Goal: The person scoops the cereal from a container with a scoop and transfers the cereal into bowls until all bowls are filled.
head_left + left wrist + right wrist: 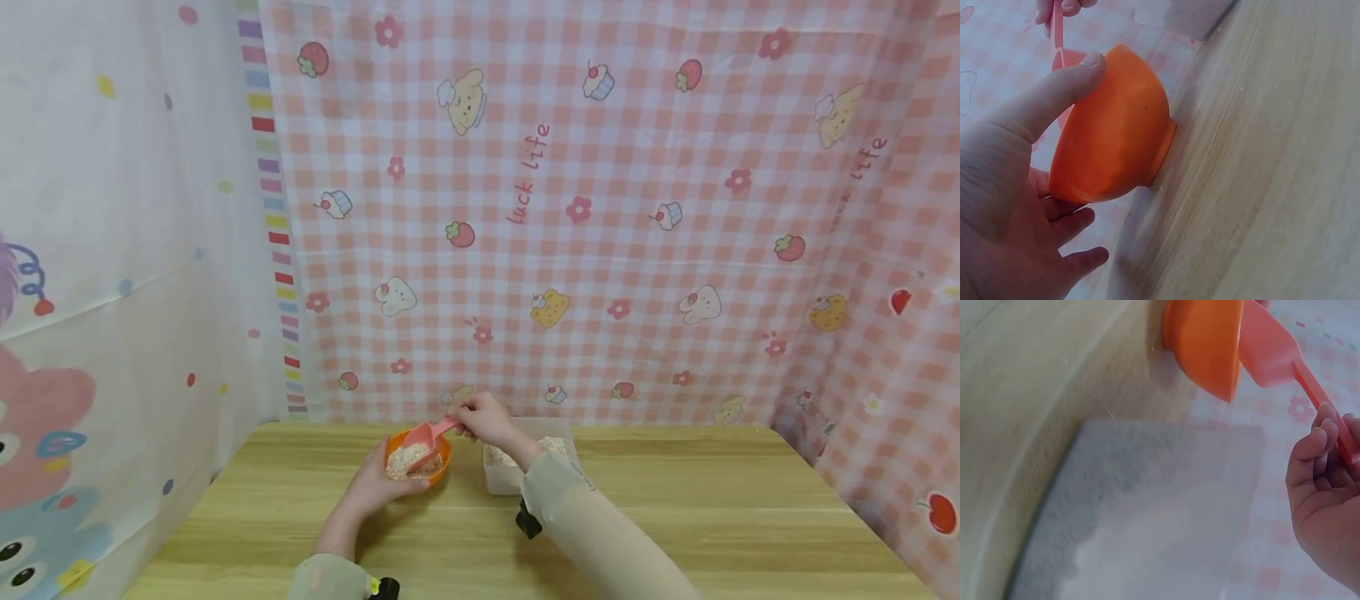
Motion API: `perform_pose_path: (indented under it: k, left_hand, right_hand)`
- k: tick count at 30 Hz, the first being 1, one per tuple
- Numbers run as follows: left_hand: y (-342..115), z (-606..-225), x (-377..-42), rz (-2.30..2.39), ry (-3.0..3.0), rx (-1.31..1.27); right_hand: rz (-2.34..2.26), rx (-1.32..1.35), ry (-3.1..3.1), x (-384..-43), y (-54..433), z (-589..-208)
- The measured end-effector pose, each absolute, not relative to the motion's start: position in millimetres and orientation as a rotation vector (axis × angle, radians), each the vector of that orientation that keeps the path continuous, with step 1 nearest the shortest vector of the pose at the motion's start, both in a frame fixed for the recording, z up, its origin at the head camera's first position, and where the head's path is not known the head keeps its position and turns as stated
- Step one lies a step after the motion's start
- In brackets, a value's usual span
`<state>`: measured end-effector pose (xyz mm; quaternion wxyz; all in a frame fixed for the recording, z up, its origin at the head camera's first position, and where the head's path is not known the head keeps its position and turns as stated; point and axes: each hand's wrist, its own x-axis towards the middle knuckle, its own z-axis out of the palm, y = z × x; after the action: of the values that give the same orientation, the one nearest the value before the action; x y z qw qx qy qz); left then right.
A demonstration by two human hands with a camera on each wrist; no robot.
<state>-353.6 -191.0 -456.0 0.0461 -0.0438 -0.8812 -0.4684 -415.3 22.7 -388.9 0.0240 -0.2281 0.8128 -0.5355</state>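
My left hand (pixel 377 485) holds an orange bowl (pixel 1119 122) with the thumb over its near rim and the fingers around the far side. The bowl's foot is close to the tabletop; I cannot tell if it touches. Inside lie pale flakes, like oats (pixel 400 463). Over the bowl, my right hand (pixel 486 419) grips the handle of a pink scoop (pixel 1272 353). The scoop's head tilts down into the bowl's mouth, with pale flakes at its lip. Beneath my right forearm stands a translucent box (pixel 504 481) with more flakes (pixel 555 446), partly hidden by the arm.
A wood-grain table (pixel 675 500) carries everything. Behind it hangs a pink checked cloth (pixel 600 267), and a white patterned cloth (pixel 172 275) closes the left side. Specks lie on the tabletop near the bowl. The box stands just right of the bowl.
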Motion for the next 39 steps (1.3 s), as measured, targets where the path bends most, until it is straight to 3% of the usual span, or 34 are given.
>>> perform_pose_path:
  k: [26,39]
  left_hand:
    - [-189.8,-456.6,-352.3,-1.413,-2.699,-0.131]
    - [-191.4,-447.9,-355.3,-1.394,-2.688,-0.188]
  right_hand:
    - [-1.472,-0.800,2.649,-419.5,61.1,-361.7]
    - [-1.698,-0.788,2.557,-420.8,84.8,-364.2]
